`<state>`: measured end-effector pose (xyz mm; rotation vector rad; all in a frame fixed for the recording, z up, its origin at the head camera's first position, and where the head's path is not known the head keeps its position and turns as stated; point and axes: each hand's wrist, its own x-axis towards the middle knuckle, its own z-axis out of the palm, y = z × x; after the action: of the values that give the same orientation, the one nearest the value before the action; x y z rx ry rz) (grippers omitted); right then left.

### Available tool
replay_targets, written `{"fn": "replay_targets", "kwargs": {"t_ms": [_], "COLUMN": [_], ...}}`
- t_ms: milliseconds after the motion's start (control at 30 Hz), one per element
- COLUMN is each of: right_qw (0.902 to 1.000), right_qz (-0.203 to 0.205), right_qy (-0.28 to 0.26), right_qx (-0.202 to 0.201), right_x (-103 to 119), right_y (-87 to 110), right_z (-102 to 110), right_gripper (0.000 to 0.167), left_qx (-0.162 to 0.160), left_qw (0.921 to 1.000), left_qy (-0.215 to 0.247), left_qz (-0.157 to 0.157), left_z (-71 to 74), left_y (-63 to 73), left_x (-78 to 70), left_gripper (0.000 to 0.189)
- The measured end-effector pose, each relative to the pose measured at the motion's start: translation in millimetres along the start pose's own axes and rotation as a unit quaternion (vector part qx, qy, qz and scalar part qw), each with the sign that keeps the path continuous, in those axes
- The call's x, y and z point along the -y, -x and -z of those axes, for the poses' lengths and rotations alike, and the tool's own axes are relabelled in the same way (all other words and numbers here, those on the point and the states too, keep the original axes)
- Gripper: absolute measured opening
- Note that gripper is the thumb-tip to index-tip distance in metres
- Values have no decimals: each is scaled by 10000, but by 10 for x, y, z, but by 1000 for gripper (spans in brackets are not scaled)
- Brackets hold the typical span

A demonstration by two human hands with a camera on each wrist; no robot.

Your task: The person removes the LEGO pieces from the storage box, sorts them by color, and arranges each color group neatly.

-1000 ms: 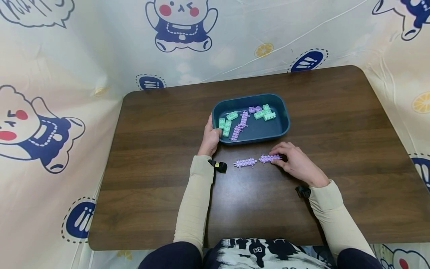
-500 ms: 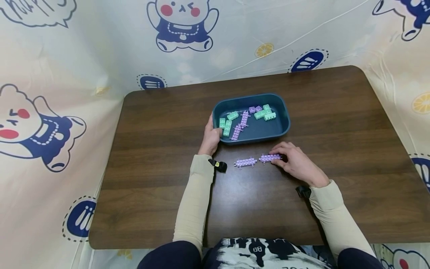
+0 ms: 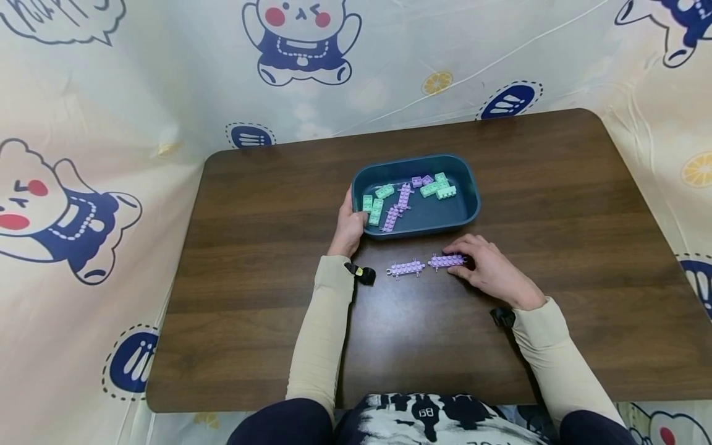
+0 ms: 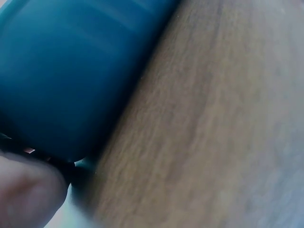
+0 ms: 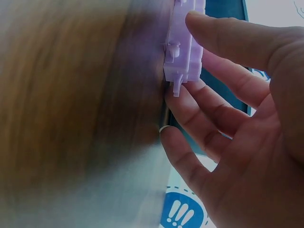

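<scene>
In the head view, my left hand [image 3: 348, 230] grips the left end of a dark teal tray [image 3: 471, 213], thumb over the rim. The left wrist view shows the tray's outer wall [image 4: 71, 71] close up, with part of the hand at lower left. My right hand [image 3: 494, 272] has its thumb and fingers around the right end of a studded purple building block [image 3: 445, 261] with small side pegs. In the right wrist view, the thumb overlaps that block [image 5: 180, 61], and the index fingertip is hidden behind it. A similar purple block [image 3: 406, 269] lies in line to its left.
Several green blocks [image 3: 376, 211] lie in the tray at its left and right. Two longer purple blocks [image 3: 405, 196] run end to end between them, and smaller purple blocks [image 3: 427, 180] sit near the back wall. The brown table [image 3: 267, 247] extends around the tray.
My right thumb and fingertips have spread slightly apart around the purple block. The tray, the left hand and the blocks stay in place.
</scene>
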<state>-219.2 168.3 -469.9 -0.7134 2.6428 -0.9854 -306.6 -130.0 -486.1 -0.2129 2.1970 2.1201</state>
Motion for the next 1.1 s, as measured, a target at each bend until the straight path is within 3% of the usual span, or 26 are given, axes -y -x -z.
{"fn": "replay_targets", "kwargs": {"t_ms": [467, 733, 900, 1000, 1100], "right_qw": [9997, 9990, 9976, 9945, 9855], "right_qz": [-186, -450, -284, 139, 587], "right_qy": [-9, -63, -425, -436, -342], "right_qx": [150, -17, -457, -940, -1556], "right_x": [26, 114, 166, 175, 186], "right_y": [-14, 18, -23, -99, -208], "right_z": [53, 218, 337, 395, 451], "right_gripper": [46, 50, 41, 34, 28], "left_qx": [19, 5, -15, -25, -13], "left_qw": [10000, 9999, 9998, 9996, 9994], "left_qy": [-65, -140, -198, -241, -247], "left_qz": [-11, 49, 82, 142, 223], "left_z": [7, 13, 29, 27, 21], "left_y": [-4, -8, 19, 33, 42], "left_x": [-41, -58, -41, -31, -22], "left_gripper": [94, 92, 92, 91, 91]}}
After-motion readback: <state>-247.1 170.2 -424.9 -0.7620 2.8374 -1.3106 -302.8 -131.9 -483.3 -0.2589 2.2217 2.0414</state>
